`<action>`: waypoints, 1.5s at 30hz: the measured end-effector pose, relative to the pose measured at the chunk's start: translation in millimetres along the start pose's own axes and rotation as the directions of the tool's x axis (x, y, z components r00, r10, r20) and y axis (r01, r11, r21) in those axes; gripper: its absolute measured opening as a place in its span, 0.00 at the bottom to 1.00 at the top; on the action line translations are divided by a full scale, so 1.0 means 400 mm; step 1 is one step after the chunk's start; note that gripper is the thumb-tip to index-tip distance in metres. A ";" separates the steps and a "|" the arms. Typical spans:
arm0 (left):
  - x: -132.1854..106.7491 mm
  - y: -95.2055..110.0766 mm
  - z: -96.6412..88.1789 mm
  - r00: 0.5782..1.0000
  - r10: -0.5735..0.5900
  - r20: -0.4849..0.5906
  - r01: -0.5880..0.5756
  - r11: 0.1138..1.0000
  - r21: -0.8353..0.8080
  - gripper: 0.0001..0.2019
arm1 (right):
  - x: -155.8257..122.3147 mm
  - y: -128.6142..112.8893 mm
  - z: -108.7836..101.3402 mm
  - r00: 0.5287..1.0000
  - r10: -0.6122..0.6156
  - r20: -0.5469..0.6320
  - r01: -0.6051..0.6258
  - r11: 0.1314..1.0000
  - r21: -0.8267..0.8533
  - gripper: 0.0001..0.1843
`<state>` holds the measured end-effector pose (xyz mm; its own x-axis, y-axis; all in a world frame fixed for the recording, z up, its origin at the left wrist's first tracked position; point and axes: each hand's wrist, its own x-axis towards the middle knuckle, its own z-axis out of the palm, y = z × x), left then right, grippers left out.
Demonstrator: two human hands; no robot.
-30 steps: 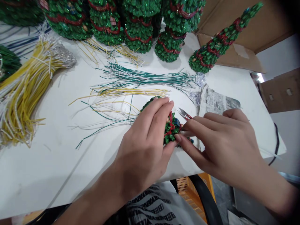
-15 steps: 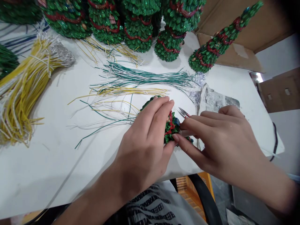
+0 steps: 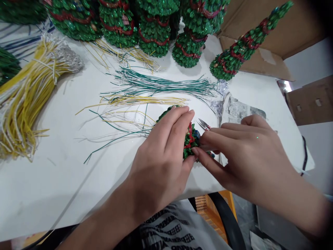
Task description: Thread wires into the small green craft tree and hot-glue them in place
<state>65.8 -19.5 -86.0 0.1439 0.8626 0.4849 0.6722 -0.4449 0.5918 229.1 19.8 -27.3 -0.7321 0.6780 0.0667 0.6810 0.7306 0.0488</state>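
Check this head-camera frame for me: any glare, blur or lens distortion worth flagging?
In the head view, the wide lens bends the edge of the white table and darkens the top right corner; a small glare patch burns out at right; the left hand and right hand look sharp, with only soft shadows.

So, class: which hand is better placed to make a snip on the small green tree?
Probably the right hand: it holds the red-handled snips, their blades just beside the small glitter tree. The left hand is wrapped around that tree, so it seems better left holding it.
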 end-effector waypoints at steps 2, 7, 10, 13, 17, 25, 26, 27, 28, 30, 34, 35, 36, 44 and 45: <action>-0.001 0.000 -0.001 1.000 0.002 0.001 -0.002 1.000 0.004 0.27 | -0.001 -0.001 0.002 1.000 0.011 0.000 -0.011 1.000 0.018 0.16; -0.003 0.000 -0.002 1.000 0.007 0.000 -0.007 1.000 0.001 0.27 | -0.005 -0.003 0.010 0.999 0.030 -0.042 -0.027 0.997 0.070 0.16; -0.003 -0.002 -0.001 1.000 0.013 0.002 -0.013 1.000 -0.004 0.28 | -0.008 -0.002 0.017 0.997 0.034 -0.072 -0.027 0.995 0.094 0.16; -0.003 -0.004 0.000 1.000 0.012 0.008 -0.012 1.000 -0.014 0.28 | -0.009 0.000 0.023 0.995 0.043 -0.086 -0.032 0.992 0.120 0.16; -0.003 -0.005 -0.001 1.000 0.020 0.012 -0.020 1.000 -0.009 0.28 | -0.010 0.003 0.025 0.993 0.070 -0.098 -0.053 0.985 0.167 0.14; -0.005 -0.007 0.002 0.999 0.041 -0.005 -0.041 0.999 -0.003 0.27 | -0.026 0.008 0.023 0.988 0.133 -0.073 -0.108 0.954 0.278 0.15; -0.004 -0.006 0.002 0.999 0.041 -0.004 -0.041 0.999 0.002 0.27 | -0.031 0.013 0.024 0.986 0.153 -0.066 -0.126 0.944 0.304 0.15; -0.004 -0.006 0.002 0.999 0.039 -0.001 -0.039 0.999 0.008 0.28 | -0.036 0.018 0.026 0.982 0.177 -0.063 -0.147 0.934 0.325 0.14; -0.004 -0.005 0.001 0.999 0.038 0.003 -0.038 0.999 0.014 0.27 | -0.042 0.024 0.028 0.976 0.204 -0.071 -0.169 0.925 0.339 0.14; -0.006 -0.003 -0.004 0.999 0.036 0.017 -0.037 0.999 0.032 0.27 | -0.054 0.038 0.035 0.955 0.278 -0.104 -0.228 0.912 0.340 0.13; -0.023 -0.001 -0.025 0.999 0.024 0.033 -0.027 0.996 0.085 0.27 | -0.077 0.054 0.055 0.890 0.430 -0.153 -0.355 0.863 0.359 0.13; -0.028 -0.002 -0.030 0.999 0.008 0.031 -0.011 0.995 0.095 0.27 | -0.082 0.054 0.061 0.874 0.458 -0.161 -0.375 0.848 0.375 0.14; -0.033 -0.004 -0.036 1.000 -0.009 0.028 0.006 0.995 0.103 0.27 | -0.087 0.054 0.067 0.859 0.483 -0.168 -0.390 0.832 0.395 0.15; -0.049 -0.016 -0.046 0.998 -0.066 -0.003 0.066 0.992 0.104 0.30 | -0.102 0.036 0.130 0.746 0.655 -0.124 -0.502 0.675 0.541 0.21; -0.048 -0.015 -0.045 0.998 -0.070 -0.003 0.070 0.992 0.108 0.31 | -0.100 0.032 0.133 0.737 0.666 -0.117 -0.500 0.653 0.569 0.23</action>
<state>45.9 -37.7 -87.4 0.0944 0.8910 0.4441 0.7551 -0.3548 0.5513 266.2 6.6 -82.5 -0.0837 0.9765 0.1987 0.8020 0.1844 -0.5682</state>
